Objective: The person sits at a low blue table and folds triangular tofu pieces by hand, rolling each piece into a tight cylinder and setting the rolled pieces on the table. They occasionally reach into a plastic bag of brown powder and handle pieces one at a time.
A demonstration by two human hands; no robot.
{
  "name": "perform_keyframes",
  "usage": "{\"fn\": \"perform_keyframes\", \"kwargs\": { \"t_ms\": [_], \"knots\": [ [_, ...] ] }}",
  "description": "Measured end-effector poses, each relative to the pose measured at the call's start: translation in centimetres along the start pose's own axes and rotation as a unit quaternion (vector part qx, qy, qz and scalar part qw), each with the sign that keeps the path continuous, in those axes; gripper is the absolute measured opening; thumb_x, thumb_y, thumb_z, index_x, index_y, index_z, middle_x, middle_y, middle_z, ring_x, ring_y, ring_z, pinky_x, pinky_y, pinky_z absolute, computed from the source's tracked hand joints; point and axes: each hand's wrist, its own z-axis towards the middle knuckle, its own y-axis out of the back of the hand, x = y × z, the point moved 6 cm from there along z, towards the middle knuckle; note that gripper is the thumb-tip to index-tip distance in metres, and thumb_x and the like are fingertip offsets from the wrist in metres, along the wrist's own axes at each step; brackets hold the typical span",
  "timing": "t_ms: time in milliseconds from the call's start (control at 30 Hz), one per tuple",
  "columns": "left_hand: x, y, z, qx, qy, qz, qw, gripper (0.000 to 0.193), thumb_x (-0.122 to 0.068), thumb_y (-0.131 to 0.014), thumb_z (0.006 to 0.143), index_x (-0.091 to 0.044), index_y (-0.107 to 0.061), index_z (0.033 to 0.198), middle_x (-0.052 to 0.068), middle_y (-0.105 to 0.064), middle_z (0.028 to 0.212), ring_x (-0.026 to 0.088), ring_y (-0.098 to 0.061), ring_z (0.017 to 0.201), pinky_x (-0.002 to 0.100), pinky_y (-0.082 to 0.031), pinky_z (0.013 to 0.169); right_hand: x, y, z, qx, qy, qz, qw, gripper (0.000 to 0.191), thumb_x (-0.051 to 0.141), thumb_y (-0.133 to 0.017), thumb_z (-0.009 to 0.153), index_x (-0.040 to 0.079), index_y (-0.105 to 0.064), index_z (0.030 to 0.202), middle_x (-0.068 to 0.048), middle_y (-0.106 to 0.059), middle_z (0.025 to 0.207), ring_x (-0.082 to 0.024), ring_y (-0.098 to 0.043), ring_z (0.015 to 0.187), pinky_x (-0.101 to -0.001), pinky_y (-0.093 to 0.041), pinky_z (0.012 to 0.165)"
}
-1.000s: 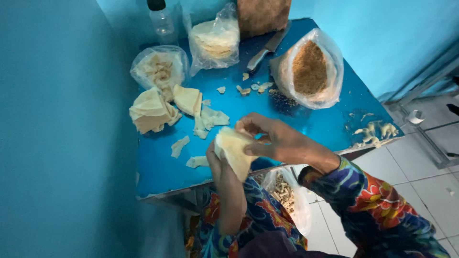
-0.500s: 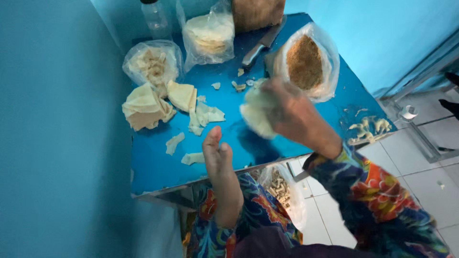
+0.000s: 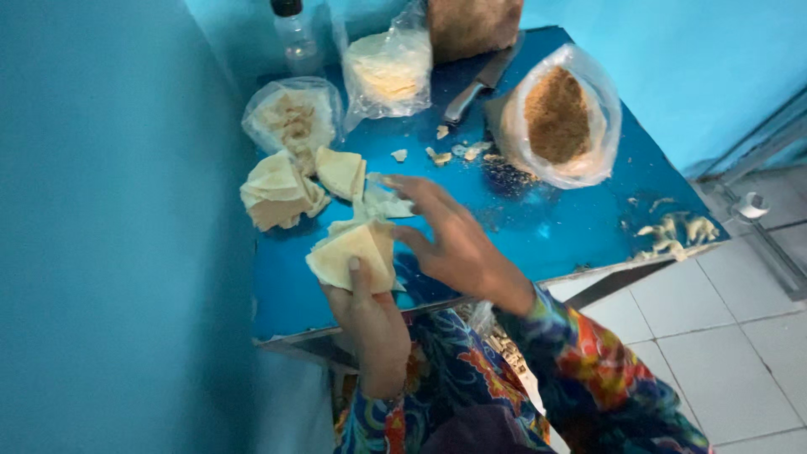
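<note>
**Folded wrapper held up in the left fingers, right fingers spread beside it**

The left hand (image 3: 370, 315) is clenched around a pale folded pastry wrapper (image 3: 353, 252), the thumb pressed flat on its near face and the other fingers hidden behind it. The wrapper is held just above the near part of the blue desk (image 3: 538, 227), roughly triangular, its long edge running from lower left to upper right and its corner pointing up and away from the fingers.

Just to the right, the right hand (image 3: 450, 240) is seen released — fingers (image 3: 403, 187) spread and stretched forward-left, nothing gripped. Whether its palm touches the wrapper's right edge cannot be told; it is at least just beside it. Of the two hands, the left is plainly the nearer, being in contact.

Beyond the right fingertips a small loose wrapper scrap (image 3: 388, 204) lies on the desk, and further left a pile of folded wrappers (image 3: 290, 187). Well beyond — a bag of pale pieces (image 3: 294, 118), a bag of stacked round sheets (image 3: 388, 71), a knife (image 3: 479, 84) and an open bag of brown crumb (image 3: 559, 118).
</note>
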Motion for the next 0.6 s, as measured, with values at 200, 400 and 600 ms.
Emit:
{"fn": "perform_keyframes", "kwargs": {
  "t_ms": [200, 400, 600],
  "knots": [
    [1.9, -1.3, -1.7, 0.032, 0.023, -0.092, 0.995, 0.059, -0.032, -0.051, 0.105, -0.008, -0.028, 0.153, 0.018, -0.05, 0.14, 0.028, -0.058, 0.125, 0.042, -0.054, 0.095, 1.0, -0.9, -2.9, -0.009, 0.055, -0.09, 0.994, 0.055, 0.011, -0.084, 0.083, 0.004, -0.063, 0.134, -0.018, -0.063, 0.131, -0.037, -0.064, 0.12, -0.0403, -0.056, 0.095],
    [2.0, -2.2, -2.6, 0.076, 0.035, 0.075, 0.994, 0.06, -0.03, -0.055, 0.106, -0.003, -0.029, 0.154, 0.019, -0.054, 0.132, 0.023, -0.054, 0.105, 0.037, -0.052, 0.083, -2.2, 0.7, -3.6, -0.017, -0.033, -0.042, 0.998, 0.045, 0.009, -0.077, 0.085, 0.002, -0.068, 0.129, -0.015, -0.068, 0.126, -0.029, -0.069, 0.112, -0.0364, -0.058, 0.093],
    [1.9, -3.1, -2.5, 0.089, 0.021, 0.12, 0.989, 0.065, -0.028, -0.057, 0.101, -0.002, -0.024, 0.151, 0.015, -0.051, 0.142, 0.024, -0.059, 0.126, 0.037, -0.057, 0.096, -5.2, 1.7, -5.0, -0.068, -0.147, 0.078, 0.984, 0.02, 0.006, -0.066, 0.099, 0.0, -0.071, 0.117, -0.008, -0.074, 0.109, -0.013, -0.068, 0.097, -0.0289, -0.055, 0.085]
  ]
}}
